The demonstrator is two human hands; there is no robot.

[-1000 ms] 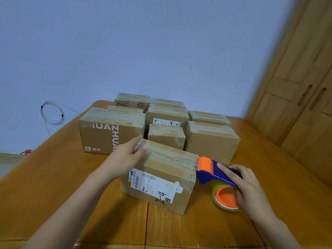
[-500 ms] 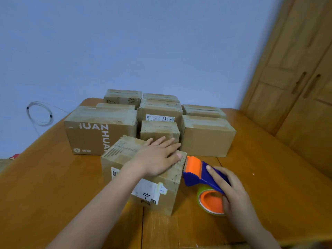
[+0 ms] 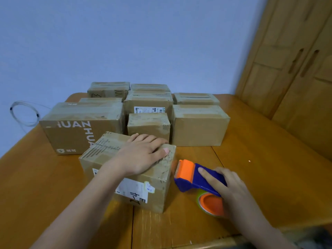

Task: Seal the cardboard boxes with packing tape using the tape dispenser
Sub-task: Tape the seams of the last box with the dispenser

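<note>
A small cardboard box (image 3: 106, 155) with a white shipping label on its near side sits at the front of the wooden table (image 3: 269, 159). My left hand (image 3: 142, 155) lies flat on its top, fingers straight, pressing near the right edge. Just right of the box is a blue and orange tape dispenser (image 3: 192, 177) with a roll of tape under it. My right hand (image 3: 228, 187) grips its handle, index finger stretched along the top. The dispenser's orange front end is close to the box's right side.
Several more cardboard boxes stand in rows behind, among them a large box printed "ZHUAN" (image 3: 77, 126) at left and a plain box (image 3: 199, 126) at right. A wooden cabinet (image 3: 296, 69) stands at right. A coiled wire (image 3: 23, 114) hangs on the wall at left.
My left hand slid from the box's left end to its right end and now presses flat there. The box turned slightly. The dispenser stays beside the box's right side.
</note>
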